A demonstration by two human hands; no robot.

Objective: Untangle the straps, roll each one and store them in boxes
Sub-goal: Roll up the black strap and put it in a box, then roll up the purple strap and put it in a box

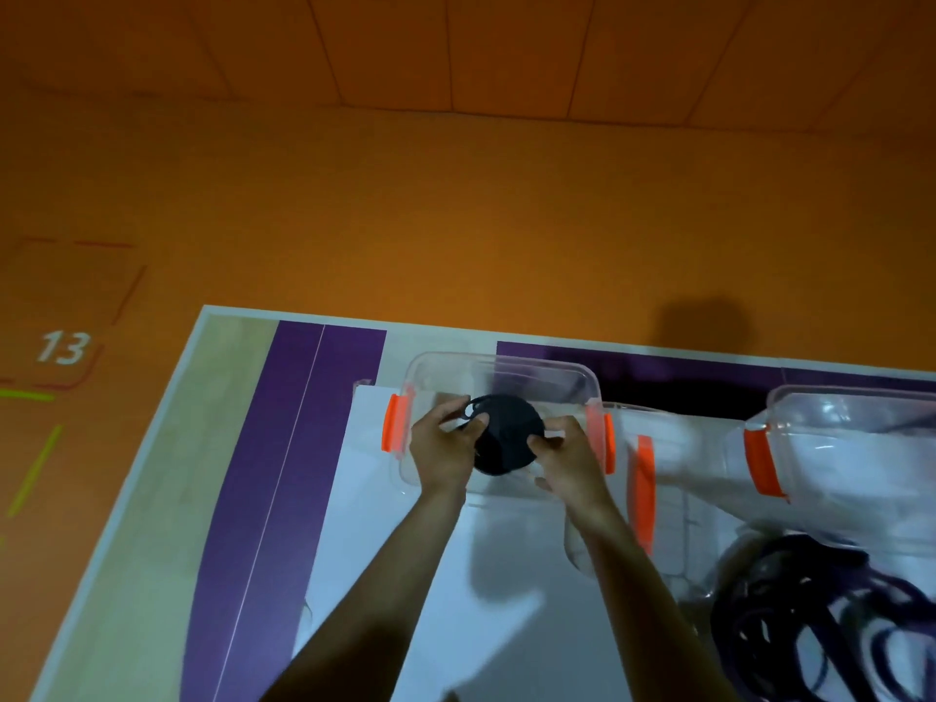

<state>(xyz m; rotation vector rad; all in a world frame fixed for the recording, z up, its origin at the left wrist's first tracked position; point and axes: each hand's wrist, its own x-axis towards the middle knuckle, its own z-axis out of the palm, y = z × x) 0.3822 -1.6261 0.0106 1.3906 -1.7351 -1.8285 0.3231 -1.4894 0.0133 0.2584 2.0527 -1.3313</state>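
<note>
A tightly rolled black strap [506,440] with a buckle loop at its top left sits between both hands over a clear plastic box [506,369] with orange latches. My left hand [445,448] grips the roll's left side, thumb near the buckle. On the right side my right hand [567,456] holds the roll with curled fingers. A tangled pile of dark straps [830,620] lies at the lower right on the white sheet.
A clear lid [658,499] with an orange latch lies right of the box, and a second clear box [851,448] stands at the far right. The table [238,448] has purple bands and a pale edge; orange floor lies beyond, marked 13.
</note>
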